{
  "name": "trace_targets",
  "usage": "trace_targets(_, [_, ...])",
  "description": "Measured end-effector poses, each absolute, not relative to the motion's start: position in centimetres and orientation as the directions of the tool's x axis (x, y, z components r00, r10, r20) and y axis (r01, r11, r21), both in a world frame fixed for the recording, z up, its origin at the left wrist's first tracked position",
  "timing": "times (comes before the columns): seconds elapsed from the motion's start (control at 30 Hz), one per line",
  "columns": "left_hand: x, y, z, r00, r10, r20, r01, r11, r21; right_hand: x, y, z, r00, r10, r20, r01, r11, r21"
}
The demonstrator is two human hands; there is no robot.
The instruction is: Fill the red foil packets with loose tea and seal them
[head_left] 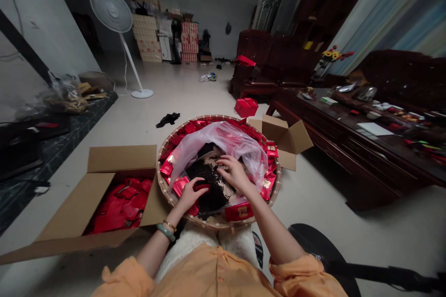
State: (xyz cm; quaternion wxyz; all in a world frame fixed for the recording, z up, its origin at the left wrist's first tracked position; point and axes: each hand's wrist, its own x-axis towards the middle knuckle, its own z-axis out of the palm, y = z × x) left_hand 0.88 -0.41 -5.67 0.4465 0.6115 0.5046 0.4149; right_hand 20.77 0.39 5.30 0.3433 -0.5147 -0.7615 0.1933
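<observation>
A round woven basket [163, 193] rests on my lap. Inside it, a clear plastic bag [223, 133] lies open around a heap of dark loose tea leaves [211, 197]. My left hand [188, 197] curls its thumb and fingers around a small red packet [202, 187], mostly hidden against the leaves. Over the heap's right part is my right hand [236, 174], its fingers apart and curved, with nothing visible in them. Red packets with gold print [239, 212] ring the bag along the basket's rim.
An open carton [101, 160] full of red packets [121, 206] stands at left. Behind the basket on the right are another open carton [287, 148] and a red box [246, 107]. A long dark table [334, 120] runs along the right. A white fan [142, 93] stands farther back.
</observation>
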Motion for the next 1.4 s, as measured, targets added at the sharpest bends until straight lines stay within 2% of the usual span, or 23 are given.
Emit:
trace_targets(0.17, [1.4, -0.4, -4.9, 0.212, 0.972, 0.097, 0.282, -0.156, 0.947, 19.2, -0.8, 4.4, -0.591, 0.784, 0.189, 0.686, 0.612, -0.395])
trace_targets(0.27, [1.4, -0.1, -5.1, 0.233, 0.968, 0.097, 0.293, -0.164, 0.942, 18.2, -0.7, 3.4, -0.621, 0.783, 0.041, 0.745, 0.606, -0.281])
trace_targets(0.33, [1.1, 0.0, -5.3, 0.23, 0.97, 0.082, 0.301, -0.151, 0.942, 18.0, -0.3, 2.8, -0.592, 0.805, -0.025, 0.783, 0.567, -0.256])
trace_targets(0.43, [0.8, 0.1, -5.2, 0.237, 0.97, 0.057, 0.31, -0.131, 0.942, 18.4, 0.5, 2.2, -0.579, 0.815, 0.014, 0.758, 0.544, -0.361])
trace_targets(0.57, [0.9, 0.2, -3.7, 0.265, 0.964, 0.004, 0.228, -0.067, 0.971, 19.0, 1.1, 1.8, -0.47, 0.873, 0.128, 0.634, 0.435, -0.639])
trace_targets(0.63, [1.1, 0.2, -2.9, 0.267, 0.963, -0.025, 0.196, -0.029, 0.98, 19.1, 1.3, 1.7, -0.376, 0.923, 0.079, 0.541, 0.288, -0.79])
trace_targets(0.7, [1.4, 0.3, -2.2, 0.266, 0.963, -0.036, 0.185, -0.014, 0.983, 19.1, 1.3, 1.6, -0.303, 0.953, -0.027, 0.426, 0.11, -0.898])
trace_targets(0.8, [1.8, 0.4, -1.7, 0.275, 0.96, -0.06, 0.154, 0.018, 0.988, 19.2, 1.4, 1.7, -0.271, 0.957, -0.105, 0.278, -0.026, -0.96])
trace_targets(0.97, [2.2, -0.1, -1.1, 0.3, 0.944, -0.141, -0.023, 0.155, 0.988, 19.5, 1.9, 1.4, -0.282, 0.952, -0.118, 0.198, -0.063, -0.978])
trace_targets(1.07, [2.5, -0.9, -0.8, 0.439, 0.868, -0.231, -0.183, 0.338, 0.923, 19.5, 2.3, 0.9, -0.224, 0.969, -0.105, 0.184, -0.063, -0.981])
trace_targets(1.17, [2.6, -1.6, -0.8, 0.525, 0.785, -0.328, -0.194, 0.486, 0.852, 19.5, 2.4, 0.8, -0.161, 0.984, -0.075, 0.246, -0.033, -0.969])
trace_targets(1.23, [2.8, -1.8, -0.8, 0.513, 0.78, -0.359, -0.164, 0.499, 0.851, 19.4, 2.3, 1.1, -0.161, 0.987, 0.004, 0.38, 0.066, -0.923])
trace_targets(1.33, [3.2, -1.8, -0.9, 0.508, 0.779, -0.368, -0.091, 0.473, 0.876, 19.0, 2.1, 1.8, -0.209, 0.973, 0.101, 0.648, 0.215, -0.73])
trace_targets(1.4, [3.5, -1.9, -0.8, 0.513, 0.772, -0.375, -0.06, 0.468, 0.882, 18.7, 2.0, 2.0, -0.217, 0.971, 0.1, 0.781, 0.234, -0.579])
